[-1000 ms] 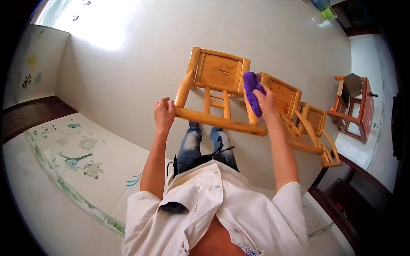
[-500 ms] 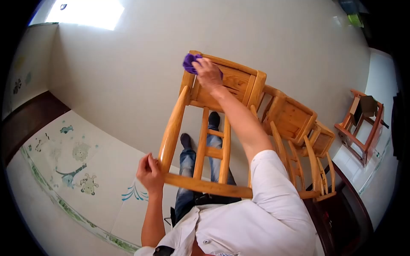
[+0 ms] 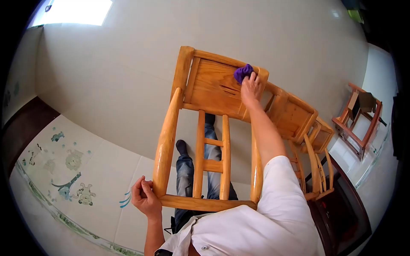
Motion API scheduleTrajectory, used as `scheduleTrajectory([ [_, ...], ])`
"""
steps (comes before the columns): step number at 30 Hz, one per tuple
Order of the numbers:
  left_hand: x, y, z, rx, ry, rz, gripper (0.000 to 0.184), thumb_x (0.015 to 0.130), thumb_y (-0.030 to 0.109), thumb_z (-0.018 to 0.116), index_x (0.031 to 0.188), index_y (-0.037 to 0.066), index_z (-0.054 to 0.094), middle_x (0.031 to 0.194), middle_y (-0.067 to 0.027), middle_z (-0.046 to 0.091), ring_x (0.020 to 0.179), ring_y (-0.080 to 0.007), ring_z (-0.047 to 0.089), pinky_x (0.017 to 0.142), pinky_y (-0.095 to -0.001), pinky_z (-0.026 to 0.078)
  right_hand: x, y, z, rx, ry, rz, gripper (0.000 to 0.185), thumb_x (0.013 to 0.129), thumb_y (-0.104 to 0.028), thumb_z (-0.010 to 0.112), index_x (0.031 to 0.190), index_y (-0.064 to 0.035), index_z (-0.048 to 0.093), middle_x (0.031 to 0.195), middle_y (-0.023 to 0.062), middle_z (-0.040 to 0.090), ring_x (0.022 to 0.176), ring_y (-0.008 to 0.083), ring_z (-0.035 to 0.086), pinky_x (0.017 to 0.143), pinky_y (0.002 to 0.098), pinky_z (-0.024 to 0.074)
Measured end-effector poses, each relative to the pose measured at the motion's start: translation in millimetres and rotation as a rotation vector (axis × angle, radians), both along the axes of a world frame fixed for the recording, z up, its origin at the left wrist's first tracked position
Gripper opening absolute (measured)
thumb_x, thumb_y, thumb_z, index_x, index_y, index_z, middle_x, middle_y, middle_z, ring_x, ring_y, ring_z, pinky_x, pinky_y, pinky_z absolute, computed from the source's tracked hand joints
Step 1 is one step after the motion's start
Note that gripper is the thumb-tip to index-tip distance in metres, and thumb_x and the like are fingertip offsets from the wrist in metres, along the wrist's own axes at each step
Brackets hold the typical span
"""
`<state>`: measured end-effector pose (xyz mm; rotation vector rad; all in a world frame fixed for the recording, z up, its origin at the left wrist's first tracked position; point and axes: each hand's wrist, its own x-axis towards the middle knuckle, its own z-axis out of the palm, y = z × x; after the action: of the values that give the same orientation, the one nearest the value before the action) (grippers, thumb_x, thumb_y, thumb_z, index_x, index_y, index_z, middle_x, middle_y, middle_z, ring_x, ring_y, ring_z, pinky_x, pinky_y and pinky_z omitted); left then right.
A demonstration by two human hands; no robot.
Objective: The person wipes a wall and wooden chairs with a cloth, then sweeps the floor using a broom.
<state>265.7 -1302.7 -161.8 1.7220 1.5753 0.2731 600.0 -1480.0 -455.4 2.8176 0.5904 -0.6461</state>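
A wooden chair with a varnished finish stands in front of me, its slatted back towards my body and its seat farther off. My right hand presses a bunched purple cloth onto the seat panel, near the far right corner. Fingers of that hand lie over the cloth and partly hide it. Beside the top left corner of the chair back is my left hand, its fingers curled in and its side against the wood. I see nothing between those fingers.
More wooden chairs stand in a row close on the right. Beyond them is a reddish-brown wooden frame with an open cardboard box. A dark piece of furniture is at the lower right. Animal decals mark the left wall.
My right hand has wiped the cloth from the seat's far left corner across to its right side. My left hand remains by the chair back's corner. The view has shifted slightly.
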Motion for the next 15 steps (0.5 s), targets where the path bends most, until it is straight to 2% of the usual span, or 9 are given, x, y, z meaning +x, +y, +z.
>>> scheduleTrajectory([
  [2, 1, 1, 0, 0.011, 0.01, -0.009, 0.014, 0.091, 0.005, 0.051, 0.097, -0.003, 0.06, 0.074, -0.0047, 0.06, 0.062, -0.0073, 0.054, 0.059, -0.0192, 0.044, -9, 40, -13, 0.167, -0.078, -0.319, 0.017, 0.082, -0.006, 0.053, 0.093, 0.0064, 0.054, 0.114, 0.0193, 0.043, 0.104, 0.0359, 0.045, 0.087, 0.0461, 0.04],
  [3, 2, 0, 1, 0.019, 0.021, -0.019, 0.014, 0.091, 0.005, 0.05, 0.098, -0.003, 0.06, 0.074, -0.0047, 0.06, 0.062, -0.0074, 0.054, 0.059, -0.0193, 0.044, -10, 68, -24, 0.645, -0.013, -0.995, 0.022, 0.084, -0.014, 0.047, 0.09, 0.0055, 0.054, 0.108, 0.0219, 0.048, 0.097, 0.0361, 0.049, 0.083, 0.046, 0.0401],
  [4, 3, 0, 1, 0.024, 0.032, -0.033, 0.014, 0.091, 0.004, 0.05, 0.098, -0.003, 0.06, 0.074, -0.0047, 0.06, 0.062, -0.0074, 0.054, 0.059, -0.0194, 0.044, -19, 97, -11, 0.696, -0.009, -0.882, 0.025, 0.085, -0.019, 0.042, 0.087, 0.0037, 0.054, 0.101, 0.0231, 0.052, 0.09, 0.0361, 0.052, 0.079, 0.0468, 0.0404],
  [6, 1, 1, 0, 0.021, 0.024, -0.024, 0.014, 0.091, 0.004, 0.05, 0.098, -0.003, 0.06, 0.074, -0.0047, 0.06, 0.062, -0.0076, 0.054, 0.059, -0.0196, 0.044, -33, 147, -11, 0.708, 0.298, -0.542, 0.022, 0.082, -0.015, 0.047, 0.093, 0.0029, 0.054, 0.103, 0.021, 0.052, 0.095, 0.0359, 0.05, 0.08, 0.0463, 0.0406],
  [7, 0, 0, 0, 0.023, 0.021, -0.017, 0.014, 0.091, 0.004, 0.05, 0.099, -0.003, 0.06, 0.074, -0.0048, 0.059, 0.063, -0.0076, 0.054, 0.059, -0.0197, 0.044, -57, 174, -29, 0.386, -0.145, -0.009, 0.021, 0.082, -0.011, 0.051, 0.095, 0.0047, 0.056, 0.112, 0.0193, 0.046, 0.102, 0.0356, 0.045, 0.084, 0.047, 0.0404],
  [8, 2, 1, -5, 0.026, 0.0, -0.01, 0.015, 0.091, 0.004, 0.049, 0.099, -0.003, 0.06, 0.074, -0.0049, 0.059, 0.063, -0.0077, 0.054, 0.059, -0.0198, 0.044, -52, 182, -19, 0.346, -0.004, -0.083, 0.024, 0.082, -0.008, 0.052, 0.1, 0.0072, 0.055, 0.119, 0.0184, 0.039, 0.106, 0.0344, 0.042, 0.087, 0.0481, 0.04],
  [11, 6, 0, 3, -0.004, 0.029, -0.023, 0.016, 0.091, 0.003, 0.048, 0.101, -0.002, 0.059, 0.074, -0.005, 0.059, 0.064, -0.0079, 0.054, 0.06, -0.0198, 0.044, -30, 118, -35, 0.411, -0.066, 0.352, 0.028, 0.078, -0.008, 0.053, 0.103, 0.0029, 0.059, 0.12, 0.016, 0.042, 0.103, 0.0318, 0.044, 0.079, 0.0463, 0.0449],
  [12, 7, 2, 0, 0.002, 0.008, -0.029, 0.016, 0.092, 0.005, 0.049, 0.101, -0.002, 0.059, 0.074, -0.0045, 0.059, 0.065, -0.0078, 0.053, 0.061, -0.0202, 0.044, -14, 89, -41, 0.308, -0.225, 0.528, 0.025, 0.079, -0.011, 0.052, 0.099, -0.0001, 0.062, 0.12, 0.0142, 0.044, 0.101, 0.0309, 0.046, 0.075, 0.0462, 0.0455],
  [15, -1, 0, 2, -0.005, 0.001, -0.035, 0.016, 0.092, 0.006, 0.049, 0.101, -0.002, 0.059, 0.074, -0.0039, 0.059, 0.065, -0.0077, 0.053, 0.062, -0.0204, 0.044, 15, 9, -29, 0.07, -0.137, 0.536, 0.024, 0.078, -0.012, 0.052, 0.096, -0.0025, 0.064, 0.115, 0.0124, 0.047, 0.1, 0.0284, 0.047, 0.076, 0.0415, 0.0438],
])
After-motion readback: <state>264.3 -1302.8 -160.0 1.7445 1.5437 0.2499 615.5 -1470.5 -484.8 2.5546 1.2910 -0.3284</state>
